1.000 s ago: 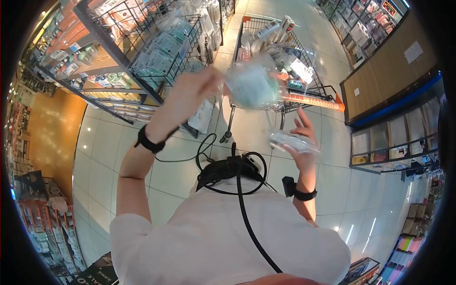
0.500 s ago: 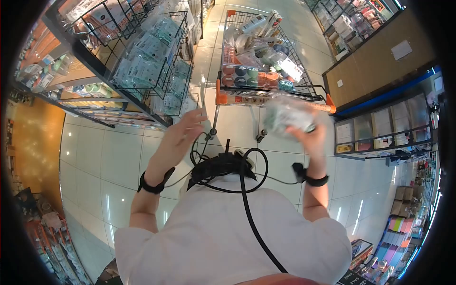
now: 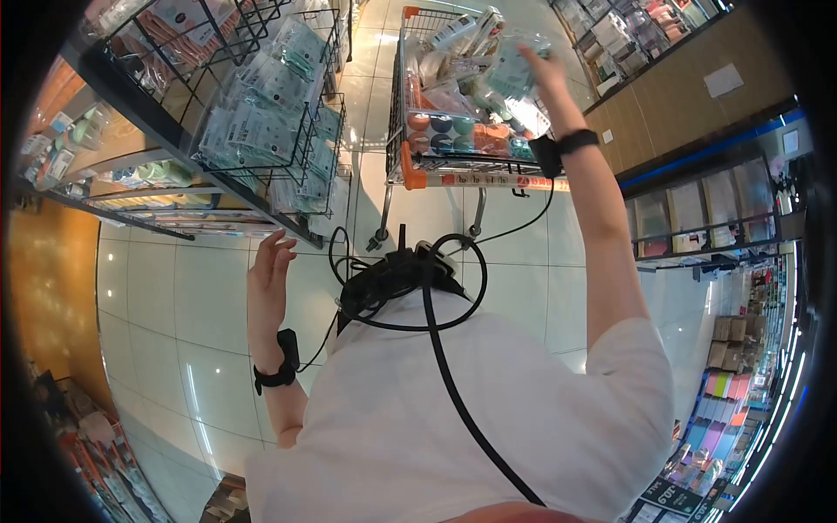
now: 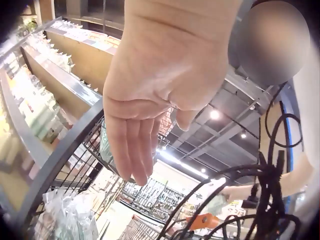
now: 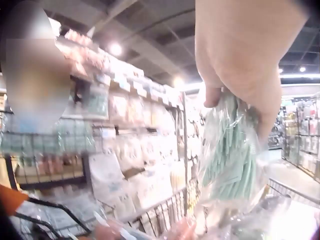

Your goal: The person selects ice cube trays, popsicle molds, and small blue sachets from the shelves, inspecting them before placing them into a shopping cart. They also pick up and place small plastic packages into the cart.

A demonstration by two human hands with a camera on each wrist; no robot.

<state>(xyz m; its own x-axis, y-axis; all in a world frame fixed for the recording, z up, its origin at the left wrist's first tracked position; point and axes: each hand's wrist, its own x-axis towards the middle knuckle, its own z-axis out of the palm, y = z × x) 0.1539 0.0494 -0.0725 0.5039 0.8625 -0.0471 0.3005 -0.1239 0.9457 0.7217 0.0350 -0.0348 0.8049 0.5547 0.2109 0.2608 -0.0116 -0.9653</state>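
My right hand (image 3: 549, 83) reaches out over the shopping cart (image 3: 408, 166) and grips a clear plastic packet (image 3: 510, 74) at its top. In the right wrist view the packet hangs below the thumb and fingers, with thin mint-green pieces packed side by side inside; their exact kind I cannot tell. Under it the cart holds bagged goods, boxes (image 3: 488, 33) and several colored round items (image 3: 442, 125). My left hand (image 3: 268, 283) is held low beside the display rack, holding nothing, its fingers loosely extended in the left wrist view.
Left of the cart stands a rack with a wire basket (image 3: 301, 174) full of similar mint-green packets (image 3: 261, 131). A wooden cabinet (image 3: 671, 96) and shelving line the right side. Black cables (image 3: 445, 375) run down my front and loop at my waist.
The packet has gone from my left hand to my right, which has carried it forward over the cart. The left hand has dropped back, away from the cart.
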